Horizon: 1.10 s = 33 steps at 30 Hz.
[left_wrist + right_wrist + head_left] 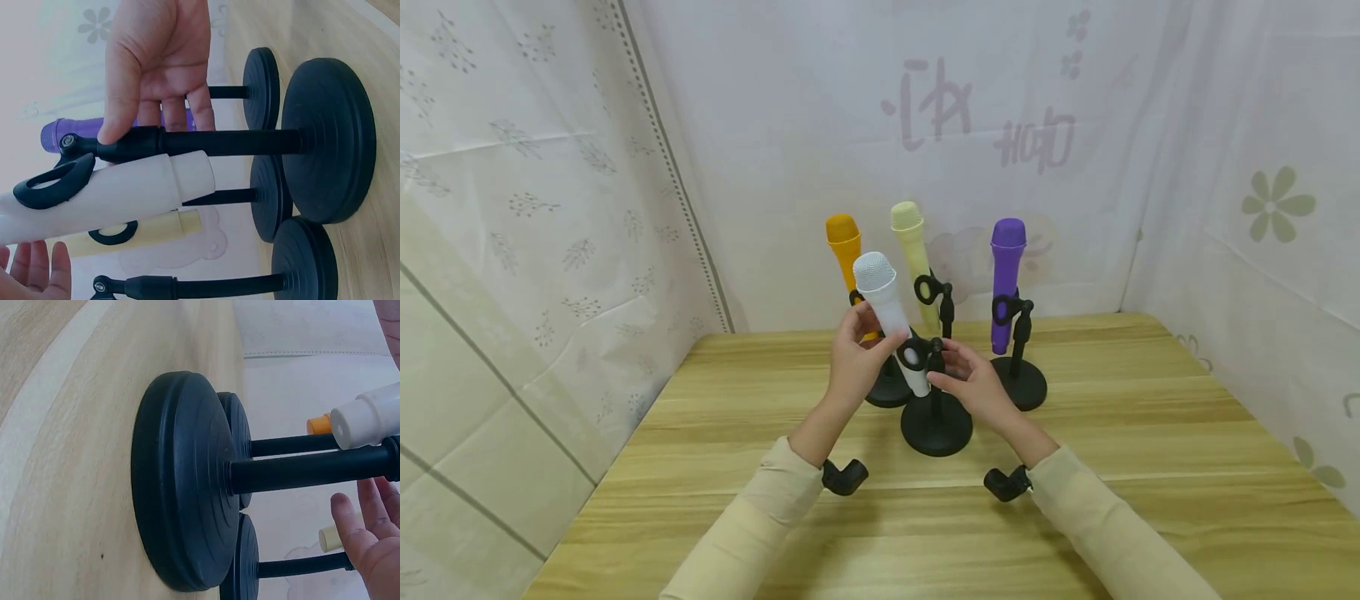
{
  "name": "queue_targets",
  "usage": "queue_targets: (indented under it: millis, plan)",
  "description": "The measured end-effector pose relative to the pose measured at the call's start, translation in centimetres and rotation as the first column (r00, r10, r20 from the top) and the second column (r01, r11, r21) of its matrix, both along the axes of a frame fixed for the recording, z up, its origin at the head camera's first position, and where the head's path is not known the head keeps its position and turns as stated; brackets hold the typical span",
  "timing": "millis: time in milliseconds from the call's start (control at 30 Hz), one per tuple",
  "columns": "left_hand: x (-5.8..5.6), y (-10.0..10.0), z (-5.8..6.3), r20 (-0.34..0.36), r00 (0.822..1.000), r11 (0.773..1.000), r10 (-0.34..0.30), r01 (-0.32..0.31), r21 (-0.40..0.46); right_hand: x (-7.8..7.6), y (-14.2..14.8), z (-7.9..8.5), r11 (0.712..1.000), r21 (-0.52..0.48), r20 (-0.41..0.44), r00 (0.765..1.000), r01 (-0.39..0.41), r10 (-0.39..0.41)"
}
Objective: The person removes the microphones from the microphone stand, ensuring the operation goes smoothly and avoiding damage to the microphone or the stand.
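Holding four microphones [891,312]: four stands [934,427]

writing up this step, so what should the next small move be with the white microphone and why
Probably loosen the left hand from the white microphone, with the right hand steadying the black stand: the microphone appears seated in the clip, and the stand's base rests flat on the table.

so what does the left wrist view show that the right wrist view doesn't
Only the left wrist view shows the purple microphone and a grey flower print. Only the right wrist view shows the orange microphone, just its end. Both show the white microphone, the yellow microphone, black stands and the table.
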<state>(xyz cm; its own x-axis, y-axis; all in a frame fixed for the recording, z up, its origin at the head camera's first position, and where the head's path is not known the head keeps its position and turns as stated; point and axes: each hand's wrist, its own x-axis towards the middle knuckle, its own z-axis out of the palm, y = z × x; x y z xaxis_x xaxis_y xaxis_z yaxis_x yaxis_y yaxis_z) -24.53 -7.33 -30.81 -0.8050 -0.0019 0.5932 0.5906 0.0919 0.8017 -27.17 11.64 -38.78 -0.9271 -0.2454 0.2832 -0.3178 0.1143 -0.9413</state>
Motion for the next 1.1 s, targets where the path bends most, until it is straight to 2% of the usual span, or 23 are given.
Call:
queue_targets:
  millis: [533, 700, 767, 933, 1033, 1100]
  plan:
    - [-0.1, 0.7, 0.1, 0.0, 1.0, 0.998, 0.026, -0.026, 0.065, -0.1, -0.6, -0.2, 0.999, -0.044, -0.001, 1.0, 0.031, -0.031]
    - [-1.3, 0.7, -1.1, 0.003, 0.999, 0.996, 0.042, -0.042, 0.079, -0.1, -0.8, -0.2, 0.996, -0.079, 0.001, 0.999, 0.033, -0.033]
    - [-1.3, 0.7, -1.1, 0.012, 0.999, 0.995, 0.042, -0.043, 0.086, 0.1, -0.8, 0.0, 0.995, -0.089, 0.017, 0.999, 0.038, -0.037]
    - [0.1, 0.9, 0.1, 0.042, 0.999, 0.994, 0.026, -0.03, 0.105, 0.8, -0.9, 0.9, 0.994, -0.099, 0.033, 0.999, 0.038, -0.035]
    - [-0.2, 1.0, 0.0, 0.05, 0.999, 0.991, 0.019, -0.025, 0.13, 0.8, -0.9, 1.0, 0.994, -0.104, 0.023, 0.999, 0.029, -0.027]
    - [-0.7, 0.9, -0.5, 0.065, 0.998, 0.987, 0.013, -0.023, 0.156, 0.5, -0.9, 0.6, 0.993, -0.111, 0.024, 0.999, 0.03, -0.027]
